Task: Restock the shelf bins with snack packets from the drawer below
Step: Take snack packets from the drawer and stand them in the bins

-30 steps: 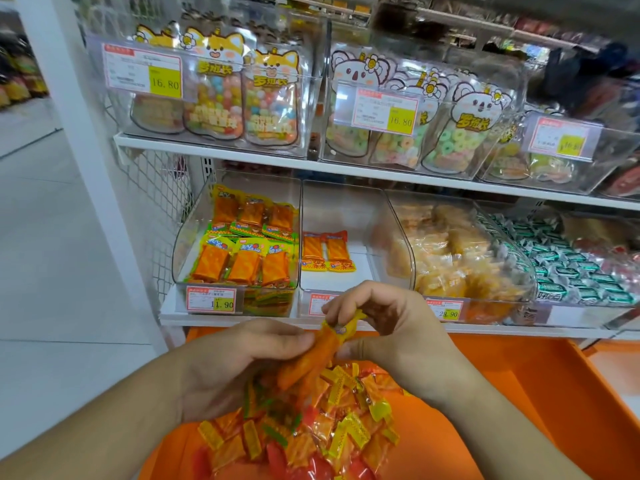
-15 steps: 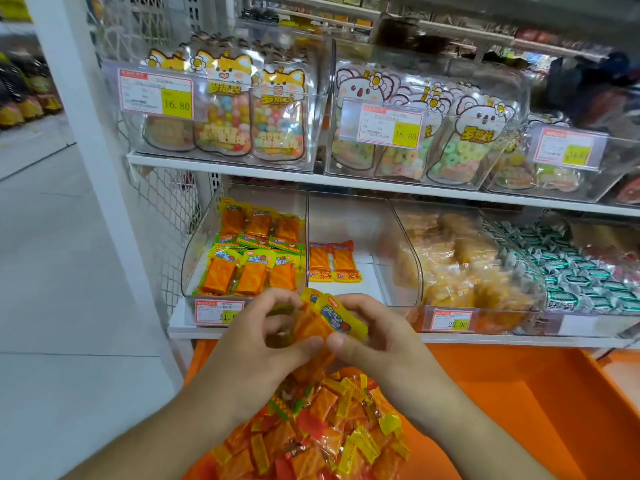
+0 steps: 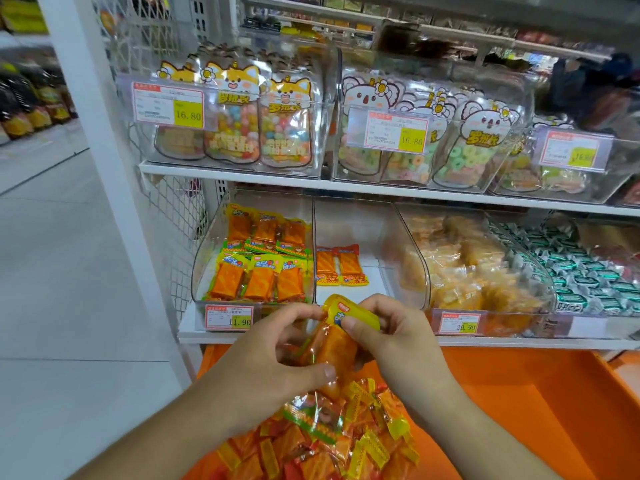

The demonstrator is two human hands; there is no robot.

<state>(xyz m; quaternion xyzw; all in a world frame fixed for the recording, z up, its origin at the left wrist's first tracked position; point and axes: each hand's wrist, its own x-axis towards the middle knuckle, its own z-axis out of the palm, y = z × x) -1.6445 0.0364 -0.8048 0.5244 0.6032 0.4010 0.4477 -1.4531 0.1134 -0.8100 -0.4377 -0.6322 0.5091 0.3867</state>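
Note:
Both hands hold an orange snack packet with a yellow top (image 3: 337, 336) just below the lower shelf's front edge. My left hand (image 3: 273, 355) grips its lower part, thumb across the wrapper. My right hand (image 3: 391, 336) pinches the yellow top end. Beneath them a heap of orange, yellow and red snack packets (image 3: 325, 441) lies in the open orange drawer (image 3: 519, 410). Straight ahead, the left clear bin (image 3: 204, 258) holds rows of matching yellow-topped packets. The middle clear bin (image 3: 374, 233) holds only two red-topped packets (image 3: 337, 265).
To the right stand a bin of golden wrapped snacks (image 3: 464, 271) and a bin of green-and-silver sweets (image 3: 581, 271). The shelf above carries clear bins of candy pouches (image 3: 239, 123) with price tags. A white upright post (image 3: 97, 161) and tiled aisle floor lie at the left.
Both hands have lifted the packet up off the heap, closer to the shelf edge. The right hand's pinch has settled on the packet's yellow top end.

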